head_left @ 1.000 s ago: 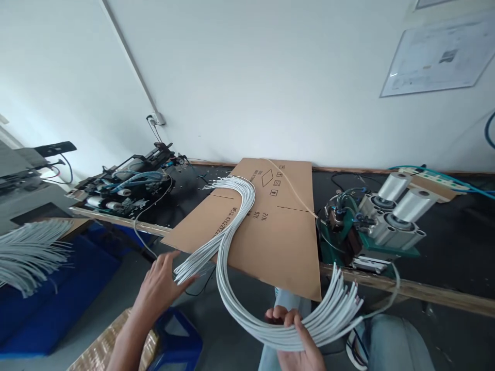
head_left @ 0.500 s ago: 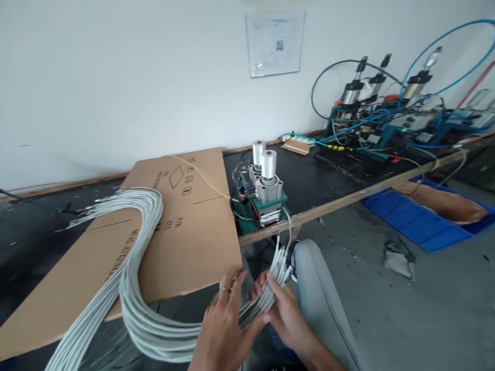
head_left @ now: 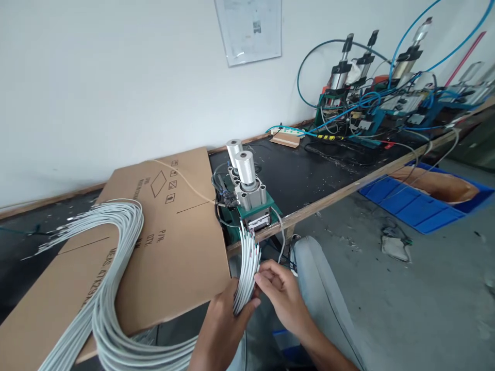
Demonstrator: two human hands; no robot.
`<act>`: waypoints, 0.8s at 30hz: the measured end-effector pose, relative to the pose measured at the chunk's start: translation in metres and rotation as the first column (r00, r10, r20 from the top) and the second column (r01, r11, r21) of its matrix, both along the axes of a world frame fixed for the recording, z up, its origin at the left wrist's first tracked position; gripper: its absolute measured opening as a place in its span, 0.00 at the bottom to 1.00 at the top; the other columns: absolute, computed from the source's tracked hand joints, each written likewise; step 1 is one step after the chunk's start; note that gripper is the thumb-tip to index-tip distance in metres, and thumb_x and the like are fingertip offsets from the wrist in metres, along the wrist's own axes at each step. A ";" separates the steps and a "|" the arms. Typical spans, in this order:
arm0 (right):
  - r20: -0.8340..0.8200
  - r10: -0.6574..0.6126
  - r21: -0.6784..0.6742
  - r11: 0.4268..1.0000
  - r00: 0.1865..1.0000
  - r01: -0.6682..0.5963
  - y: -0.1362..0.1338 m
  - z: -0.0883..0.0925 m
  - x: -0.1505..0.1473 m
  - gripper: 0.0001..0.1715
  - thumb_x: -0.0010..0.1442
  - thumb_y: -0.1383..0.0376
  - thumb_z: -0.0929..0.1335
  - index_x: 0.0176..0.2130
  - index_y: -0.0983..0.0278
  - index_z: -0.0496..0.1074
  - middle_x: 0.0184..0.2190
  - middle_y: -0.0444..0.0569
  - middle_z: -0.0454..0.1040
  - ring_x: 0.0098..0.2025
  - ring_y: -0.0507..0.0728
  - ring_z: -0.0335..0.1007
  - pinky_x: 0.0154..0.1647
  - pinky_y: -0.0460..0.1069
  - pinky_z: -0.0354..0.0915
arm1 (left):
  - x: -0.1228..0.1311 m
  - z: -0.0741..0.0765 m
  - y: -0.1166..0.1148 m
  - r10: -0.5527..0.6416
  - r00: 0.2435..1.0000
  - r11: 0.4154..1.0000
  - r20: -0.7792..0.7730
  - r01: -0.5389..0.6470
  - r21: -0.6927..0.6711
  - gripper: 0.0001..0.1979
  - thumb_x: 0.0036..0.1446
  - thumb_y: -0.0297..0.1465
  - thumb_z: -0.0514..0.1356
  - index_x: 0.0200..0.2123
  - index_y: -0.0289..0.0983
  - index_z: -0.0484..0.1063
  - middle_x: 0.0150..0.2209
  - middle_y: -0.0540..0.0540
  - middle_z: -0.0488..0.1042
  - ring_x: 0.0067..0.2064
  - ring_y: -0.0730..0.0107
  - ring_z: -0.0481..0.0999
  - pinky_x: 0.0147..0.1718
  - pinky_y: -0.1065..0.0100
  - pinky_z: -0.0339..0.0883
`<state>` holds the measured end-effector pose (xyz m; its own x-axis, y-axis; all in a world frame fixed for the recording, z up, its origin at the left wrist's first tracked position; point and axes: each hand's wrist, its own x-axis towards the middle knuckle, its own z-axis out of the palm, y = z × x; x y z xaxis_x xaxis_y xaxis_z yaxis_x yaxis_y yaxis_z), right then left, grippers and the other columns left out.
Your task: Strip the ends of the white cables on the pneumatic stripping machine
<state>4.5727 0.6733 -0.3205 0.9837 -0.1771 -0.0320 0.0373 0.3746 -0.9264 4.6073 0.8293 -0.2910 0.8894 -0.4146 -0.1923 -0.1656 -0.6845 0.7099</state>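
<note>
My left hand (head_left: 226, 314) is wrapped round a bundle of pale grey cables (head_left: 247, 273) near their cut ends, which point up toward the small machine. At the bundle's right side, my right hand (head_left: 280, 291) has its fingers bent together by the cable ends; whether a cable is pinched there is hard to see. The long cable loop (head_left: 127, 268) lies over the flat cardboard (head_left: 189, 252) and hangs past its front edge. Just beyond the cable ends stands the small machine (head_left: 251, 196) with two silver cylinders on a green base.
Larger pneumatic machines (head_left: 363, 93) with blue hoses stand at the back right of the black bench (head_left: 309, 170). A blue bin (head_left: 410, 206) sits on the floor at right. The person's leg (head_left: 320, 288) is below the bench edge.
The cable ends have swung left and now stand more upright beside the small machine. My left hand has closed round the bundle, and my right hand has shifted to its right side.
</note>
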 end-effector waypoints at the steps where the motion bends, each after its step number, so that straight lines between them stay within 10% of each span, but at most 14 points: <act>1: 0.005 0.003 0.008 1.000 1.000 -0.003 0.000 -0.001 0.000 0.23 0.61 0.46 0.74 0.32 0.63 0.73 0.25 0.43 0.75 0.28 0.53 0.71 0.32 0.47 0.67 | 0.001 0.001 0.001 -0.010 0.999 1.000 -0.041 0.010 -0.013 0.14 0.58 0.46 0.59 0.33 0.42 0.71 0.29 0.44 0.78 0.33 0.53 0.78 0.36 0.60 0.70; 9: 0.031 0.087 0.061 0.994 0.996 -0.088 -0.005 0.000 0.009 0.20 0.62 0.50 0.74 0.31 0.63 0.76 0.24 0.42 0.74 0.26 0.53 0.72 0.29 0.47 0.70 | 0.018 0.028 0.006 -0.231 0.961 0.973 -0.151 0.227 -0.044 0.11 0.63 0.41 0.56 0.41 0.41 0.73 0.40 0.43 0.82 0.41 0.56 0.79 0.44 0.62 0.71; 17: -0.016 -0.124 0.559 0.822 0.992 0.112 0.015 -0.009 0.015 0.17 0.57 0.52 0.78 0.31 0.61 0.75 0.31 0.43 0.78 0.37 0.54 0.77 0.44 0.51 0.75 | 0.015 0.030 0.003 0.075 0.988 0.995 0.134 -0.065 -0.080 0.15 0.61 0.47 0.55 0.36 0.43 0.73 0.30 0.44 0.80 0.31 0.57 0.79 0.32 0.62 0.72; 24: 0.046 0.127 0.271 0.953 0.991 -0.135 0.004 -0.008 0.015 0.21 0.63 0.49 0.74 0.32 0.64 0.73 0.21 0.40 0.71 0.20 0.49 0.69 0.24 0.46 0.73 | 0.016 0.038 0.001 0.325 0.942 0.915 0.081 -0.291 -0.279 0.18 0.60 0.48 0.60 0.31 0.38 0.73 0.19 0.54 0.65 0.20 0.70 0.63 0.20 0.70 0.60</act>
<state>4.5875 0.6771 -0.3287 0.9988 -0.0351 -0.0338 -0.0050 0.6161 -0.7876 4.6234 0.8306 -0.2530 0.9907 -0.1363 0.0040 -0.0737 -0.5106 0.8566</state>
